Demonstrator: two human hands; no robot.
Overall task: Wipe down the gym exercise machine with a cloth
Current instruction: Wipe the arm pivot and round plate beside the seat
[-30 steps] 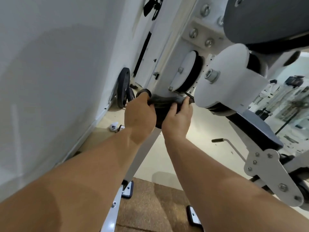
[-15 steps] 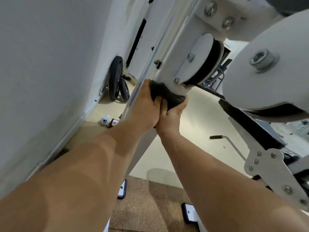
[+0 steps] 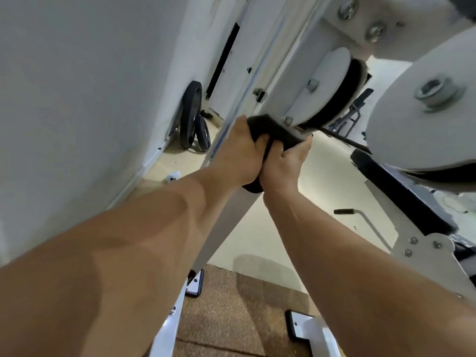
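Clutching cloth (image 3: 279, 130), left hand (image 3: 239, 157) and right hand (image 3: 283, 164) have seemingly drawn together.

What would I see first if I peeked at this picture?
Right in the middle, the left hand and right hand both squeeze a dark cloth against the machine's slanted white post. A big white round disc with a shiny bolt looms at the upper right. Two black weight plates stand by the wall on the left.
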